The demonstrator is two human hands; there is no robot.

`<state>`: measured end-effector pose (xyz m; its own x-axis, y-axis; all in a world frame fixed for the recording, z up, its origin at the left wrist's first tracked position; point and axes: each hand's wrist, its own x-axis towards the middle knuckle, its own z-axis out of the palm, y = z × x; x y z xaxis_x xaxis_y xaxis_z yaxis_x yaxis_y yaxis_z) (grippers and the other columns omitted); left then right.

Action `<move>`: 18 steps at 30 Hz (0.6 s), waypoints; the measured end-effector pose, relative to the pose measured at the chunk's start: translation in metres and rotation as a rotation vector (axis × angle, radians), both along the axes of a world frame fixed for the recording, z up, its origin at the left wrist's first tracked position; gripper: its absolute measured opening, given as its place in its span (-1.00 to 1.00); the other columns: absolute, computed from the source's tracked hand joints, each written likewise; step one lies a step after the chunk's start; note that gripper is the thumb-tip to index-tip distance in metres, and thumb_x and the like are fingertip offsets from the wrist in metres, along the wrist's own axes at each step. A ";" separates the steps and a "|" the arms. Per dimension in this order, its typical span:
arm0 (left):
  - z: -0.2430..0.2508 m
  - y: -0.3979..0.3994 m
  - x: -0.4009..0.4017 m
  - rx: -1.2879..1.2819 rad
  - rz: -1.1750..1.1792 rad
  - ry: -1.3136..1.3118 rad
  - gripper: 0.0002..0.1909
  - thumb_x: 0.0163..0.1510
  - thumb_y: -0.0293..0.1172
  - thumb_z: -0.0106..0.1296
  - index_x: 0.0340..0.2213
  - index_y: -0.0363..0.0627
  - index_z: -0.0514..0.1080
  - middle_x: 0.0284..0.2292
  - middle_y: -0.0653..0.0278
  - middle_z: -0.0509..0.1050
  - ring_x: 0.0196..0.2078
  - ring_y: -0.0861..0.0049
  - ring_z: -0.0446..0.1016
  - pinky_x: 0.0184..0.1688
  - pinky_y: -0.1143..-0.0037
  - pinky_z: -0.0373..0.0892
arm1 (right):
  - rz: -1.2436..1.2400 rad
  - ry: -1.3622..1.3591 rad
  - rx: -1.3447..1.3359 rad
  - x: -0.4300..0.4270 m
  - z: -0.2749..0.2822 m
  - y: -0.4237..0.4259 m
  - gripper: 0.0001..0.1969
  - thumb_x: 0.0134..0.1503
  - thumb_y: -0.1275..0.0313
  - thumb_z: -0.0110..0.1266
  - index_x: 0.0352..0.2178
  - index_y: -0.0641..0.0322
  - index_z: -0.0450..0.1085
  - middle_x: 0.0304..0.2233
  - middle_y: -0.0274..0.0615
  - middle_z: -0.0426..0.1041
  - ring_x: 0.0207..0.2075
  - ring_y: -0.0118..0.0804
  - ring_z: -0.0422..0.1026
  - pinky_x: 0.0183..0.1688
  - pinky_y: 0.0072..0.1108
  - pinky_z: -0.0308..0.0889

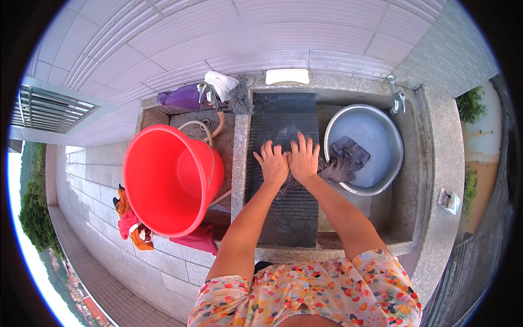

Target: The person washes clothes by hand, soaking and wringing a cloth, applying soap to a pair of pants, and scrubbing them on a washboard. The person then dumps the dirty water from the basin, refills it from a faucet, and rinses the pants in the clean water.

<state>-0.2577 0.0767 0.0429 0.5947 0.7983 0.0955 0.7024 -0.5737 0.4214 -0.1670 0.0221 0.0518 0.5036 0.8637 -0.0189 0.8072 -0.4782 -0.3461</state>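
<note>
My left hand [273, 165] and my right hand [304, 161] lie side by side, palms down and fingers spread, above the ridged dark stone washboard [286, 220] of a stone laundry sink. Under and beside them is a wet grey-brown garment [341, 165], partly hidden by my hands and wrists. Neither hand's fingers are curled around it. The cloth stretches right, over the rim of a round metal basin [398, 151], and its far end rests in cloudy water [367, 126].
A large red plastic bucket [151, 175] stands left, near a tap [206, 92] with a hose [220, 124]. Another tap [395, 100] overhangs the basin's side. A white block [287, 76] sits on the back ledge, a small box [449, 201] on the right ledge. Coloured clothes [141, 237] lie beyond the bucket.
</note>
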 end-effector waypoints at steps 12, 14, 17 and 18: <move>0.012 -0.121 -0.082 -0.076 -0.177 -0.373 -0.88 -0.05 -0.41 -0.07 -0.49 -0.22 0.30 -0.27 0.06 0.28 -0.06 0.04 0.17 0.03 0.09 0.03 | 0.033 0.238 0.345 -0.059 0.007 -0.129 -0.80 -0.03 0.23 -0.04 -0.38 -0.02 0.41 -0.24 -0.27 0.31 -0.18 -0.22 0.24 -0.17 -0.36 0.05; -0.001 -0.089 -0.062 0.018 -0.227 -0.341 -0.86 -0.01 -0.41 -0.12 -0.46 -0.25 0.28 -0.29 0.03 0.30 -0.11 0.06 0.21 0.04 0.14 0.04 | 0.073 0.137 0.090 -0.045 0.001 -0.098 -0.83 -0.03 0.26 -0.05 -0.44 0.06 0.38 -0.30 -0.25 0.31 -0.20 -0.19 0.24 -0.19 -0.34 0.06; 0.005 -0.026 -0.010 -0.078 -0.122 -0.009 -0.78 0.04 -0.32 -0.15 -0.37 -0.26 0.29 -0.25 0.00 0.28 -0.09 0.06 0.20 0.05 0.02 -0.01 | -0.047 -0.012 -0.004 -0.012 -0.005 -0.028 -0.80 -0.02 0.26 -0.07 -0.43 0.12 0.37 -0.29 -0.19 0.30 -0.18 -0.15 0.23 -0.18 -0.29 0.06; 0.006 -0.008 0.003 -0.118 -0.072 0.066 -0.74 0.04 -0.29 -0.15 -0.33 -0.26 0.30 -0.19 -0.02 0.27 -0.04 0.05 0.17 0.06 -0.03 -0.05 | -0.094 -0.021 -0.053 -0.003 -0.006 -0.009 -0.76 0.00 0.25 -0.08 -0.37 0.14 0.37 -0.22 -0.16 0.30 -0.14 -0.13 0.23 -0.13 -0.26 0.06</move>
